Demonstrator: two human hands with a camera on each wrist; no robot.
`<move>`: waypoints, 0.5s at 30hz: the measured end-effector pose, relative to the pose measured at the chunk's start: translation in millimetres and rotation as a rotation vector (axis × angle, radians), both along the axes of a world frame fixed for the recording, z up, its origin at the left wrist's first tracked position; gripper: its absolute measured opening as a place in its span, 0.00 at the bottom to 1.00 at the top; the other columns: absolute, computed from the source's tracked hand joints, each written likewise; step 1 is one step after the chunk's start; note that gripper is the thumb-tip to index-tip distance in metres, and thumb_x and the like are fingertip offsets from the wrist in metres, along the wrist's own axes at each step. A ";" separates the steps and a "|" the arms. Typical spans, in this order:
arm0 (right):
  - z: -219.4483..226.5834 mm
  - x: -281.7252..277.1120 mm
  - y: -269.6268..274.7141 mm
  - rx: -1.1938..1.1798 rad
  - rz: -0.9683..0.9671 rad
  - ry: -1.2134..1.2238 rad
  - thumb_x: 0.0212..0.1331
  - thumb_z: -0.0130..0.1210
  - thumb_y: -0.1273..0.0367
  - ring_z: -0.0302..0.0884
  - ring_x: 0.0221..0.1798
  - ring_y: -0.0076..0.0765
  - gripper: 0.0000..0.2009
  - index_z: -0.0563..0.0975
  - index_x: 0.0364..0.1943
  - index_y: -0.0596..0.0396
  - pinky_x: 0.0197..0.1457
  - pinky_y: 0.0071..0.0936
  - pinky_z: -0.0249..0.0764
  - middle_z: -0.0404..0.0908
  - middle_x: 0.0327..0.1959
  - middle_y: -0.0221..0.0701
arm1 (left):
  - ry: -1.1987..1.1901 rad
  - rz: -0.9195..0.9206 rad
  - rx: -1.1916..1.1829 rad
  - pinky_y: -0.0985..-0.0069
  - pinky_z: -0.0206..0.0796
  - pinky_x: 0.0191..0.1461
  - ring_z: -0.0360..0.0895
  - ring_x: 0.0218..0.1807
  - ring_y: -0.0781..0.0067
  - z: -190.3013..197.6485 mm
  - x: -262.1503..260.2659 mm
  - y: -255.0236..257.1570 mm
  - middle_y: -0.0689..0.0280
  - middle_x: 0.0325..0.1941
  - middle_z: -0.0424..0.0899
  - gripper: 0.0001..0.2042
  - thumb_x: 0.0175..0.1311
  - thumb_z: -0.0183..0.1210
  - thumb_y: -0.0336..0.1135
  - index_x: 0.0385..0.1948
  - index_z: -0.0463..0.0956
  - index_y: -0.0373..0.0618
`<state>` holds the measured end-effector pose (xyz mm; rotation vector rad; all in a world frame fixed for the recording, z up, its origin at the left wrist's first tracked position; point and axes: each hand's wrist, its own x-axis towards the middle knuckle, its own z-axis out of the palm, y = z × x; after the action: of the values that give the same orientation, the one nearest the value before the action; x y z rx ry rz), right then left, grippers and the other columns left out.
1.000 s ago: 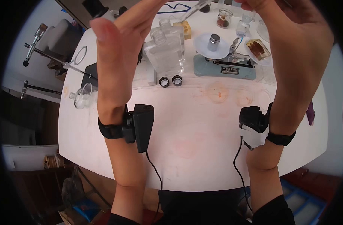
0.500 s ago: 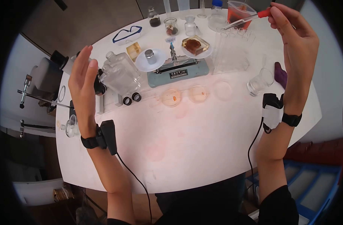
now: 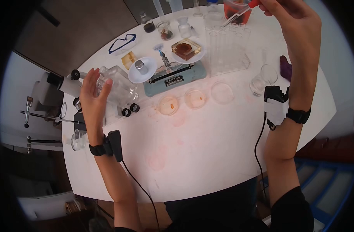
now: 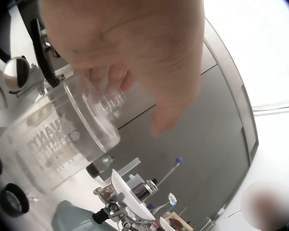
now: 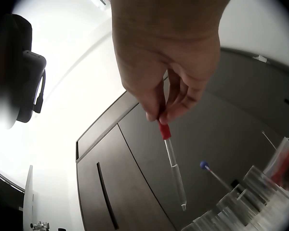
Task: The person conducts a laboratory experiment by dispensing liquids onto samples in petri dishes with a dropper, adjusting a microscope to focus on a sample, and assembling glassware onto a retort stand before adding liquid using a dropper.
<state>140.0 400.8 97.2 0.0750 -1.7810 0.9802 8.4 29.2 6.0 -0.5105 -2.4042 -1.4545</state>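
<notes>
My right hand is raised at the upper right, pinching the red bulb of a glass dropper between thumb and fingers. The dropper slants tip down, close over the mouths of several test tubes in the right wrist view. A clear plastic rack holds these tubes at the table's back right. On the left, my left hand is held up with relaxed, parted fingers and nothing in them. Two clear glass bottles, uncapped, stand beside it; in the left wrist view its fingers overlap a bottle's neck.
A blue-green balance carries a metal weight and an amber block. Petri dishes and two black caps lie in front. A beaker stands right, a microscope left. Safety glasses lie behind.
My right hand has carried the dropper rightward, from near the bottles to over the test tubes. My left hand has lowered to the left beside the bottles. The head view has shifted.
</notes>
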 end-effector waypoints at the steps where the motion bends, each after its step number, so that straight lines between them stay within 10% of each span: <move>1: -0.1 0.2 0.5 -0.014 0.034 -0.007 0.59 0.60 0.79 0.81 0.30 0.25 0.02 0.81 0.34 0.65 0.37 0.18 0.75 0.85 0.29 0.34 | 0.001 0.011 -0.010 0.65 0.53 0.75 0.64 0.72 0.57 -2.0 -1.2 -0.5 0.47 0.68 0.69 0.33 0.61 0.68 0.36 0.65 0.64 0.30; 15: -5.0 -7.4 -4.6 0.092 0.081 -0.045 0.60 0.58 0.81 0.85 0.29 0.32 0.02 0.79 0.34 0.70 0.35 0.24 0.82 0.85 0.28 0.41 | 0.117 0.091 -0.269 0.64 0.60 0.70 0.72 0.65 0.57 -13.3 -9.5 -1.8 0.48 0.63 0.76 0.32 0.58 0.69 0.37 0.62 0.68 0.31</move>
<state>132.5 396.1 92.2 0.1855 -1.8760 0.9637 -1.1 27.4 -7.3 -0.5221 -2.5055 -1.0404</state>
